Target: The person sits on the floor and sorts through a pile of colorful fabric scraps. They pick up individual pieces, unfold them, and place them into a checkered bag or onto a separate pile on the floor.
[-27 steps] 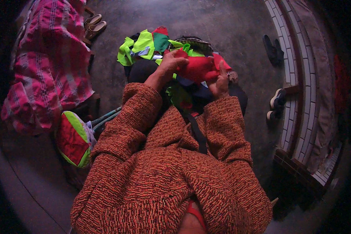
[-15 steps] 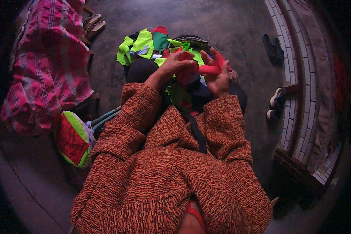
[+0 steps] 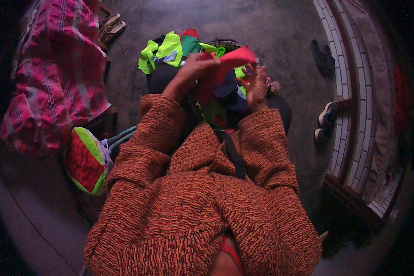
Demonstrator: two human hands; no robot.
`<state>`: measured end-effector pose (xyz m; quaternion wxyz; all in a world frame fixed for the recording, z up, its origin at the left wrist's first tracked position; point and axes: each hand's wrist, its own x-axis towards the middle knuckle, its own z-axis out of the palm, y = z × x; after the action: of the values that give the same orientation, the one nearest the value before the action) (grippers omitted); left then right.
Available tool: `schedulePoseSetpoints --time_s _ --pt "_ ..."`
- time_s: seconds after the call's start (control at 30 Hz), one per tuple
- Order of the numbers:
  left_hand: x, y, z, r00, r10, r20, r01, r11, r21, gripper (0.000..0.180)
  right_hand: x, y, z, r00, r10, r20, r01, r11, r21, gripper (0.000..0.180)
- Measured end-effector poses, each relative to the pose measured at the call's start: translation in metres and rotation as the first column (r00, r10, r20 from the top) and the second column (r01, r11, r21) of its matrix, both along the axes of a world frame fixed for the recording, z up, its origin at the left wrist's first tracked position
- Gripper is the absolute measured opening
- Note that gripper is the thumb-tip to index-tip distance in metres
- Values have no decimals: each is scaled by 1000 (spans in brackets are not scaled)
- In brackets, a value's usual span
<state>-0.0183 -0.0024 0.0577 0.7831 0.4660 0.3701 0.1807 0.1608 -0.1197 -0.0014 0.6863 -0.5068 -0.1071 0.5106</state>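
Note:
My left hand [image 3: 194, 70], over my lap, is closed on a red cloth piece [image 3: 238, 56]. One part of the cloth stretches right, above my other hand; another part hangs down below the left hand. My right hand [image 3: 256, 87] is raised just beneath the cloth's right end, palm toward the left, its slightly blurred fingers bent and apart. I see nothing held in it. Beyond my hands lies a heap of fabric scraps [image 3: 171, 49] in neon yellow, green, red and grey. More dark and coloured scraps lie across my lap, partly hidden by the hands.
On the left, a pink plaid cloth [image 3: 55, 83] hangs over furniture, with tan shoes [image 3: 111, 28] behind it. A red and neon-yellow stitched piece [image 3: 86, 161] sits by my left elbow. To the right, dark slippers [image 3: 323, 57] and sneakers [image 3: 326, 117] line a white-tiled ledge [image 3: 354, 92].
The red cloth has unfolded and swung up to the right, above my right hand. That hand has come off it and turned more upright. My left hand has shifted slightly left.

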Motion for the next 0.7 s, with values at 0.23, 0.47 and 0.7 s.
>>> schedulePoseSetpoints --time_s 0.23,0.47,0.7 --pt "-50 71 3 924 381 -2 -361 878 314 19 20 -1 -41 902 120 414 1 960 -281 36" --pt "-86 123 -52 719 609 -334 -245 672 699 39 9 1 -89 791 452 412 -180 815 -551 45" --pt "-82 110 -44 608 667 -430 -23 556 831 44 -6 -5 -88 901 398 173 -237 786 -572 62"
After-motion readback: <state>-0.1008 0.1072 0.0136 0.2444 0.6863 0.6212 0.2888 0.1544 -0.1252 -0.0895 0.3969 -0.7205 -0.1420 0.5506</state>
